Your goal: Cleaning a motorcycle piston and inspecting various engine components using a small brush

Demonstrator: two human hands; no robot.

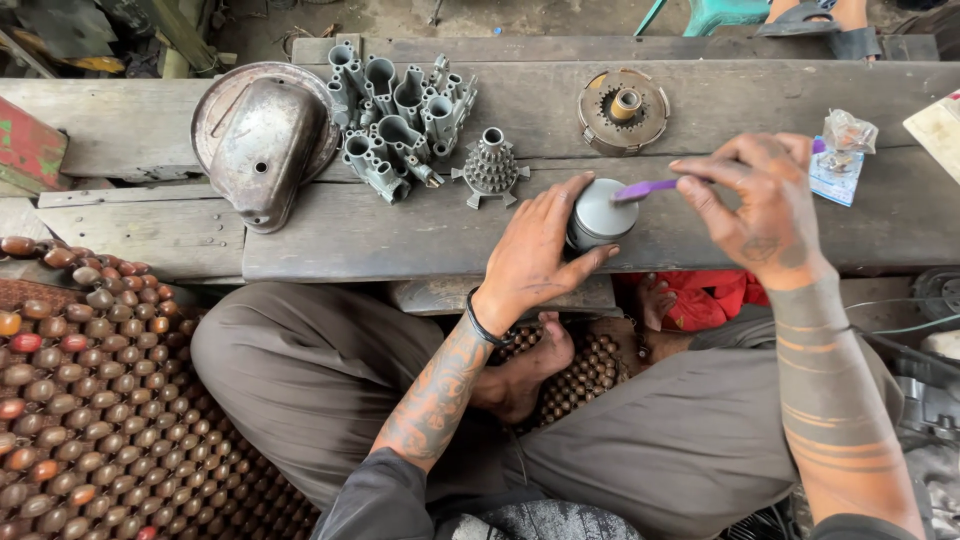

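My left hand (535, 250) grips a short grey metal cylinder, a piston (601, 212), standing on the wooden bench (400, 235). My right hand (765, 200) holds a purple brush (650, 186) by its handle, with the brush end resting on the piston's flat top. Both hands are dirty with grease.
On the bench lie a rounded metal cover (262, 140), a cluster of grey metal tube parts (400, 115), a finned stepped part (491, 168), a round clutch-like disc (624, 109) and a small plastic packet (838, 160). A beaded mat (100, 400) lies at left. A red cloth (710, 297) sits below the bench.
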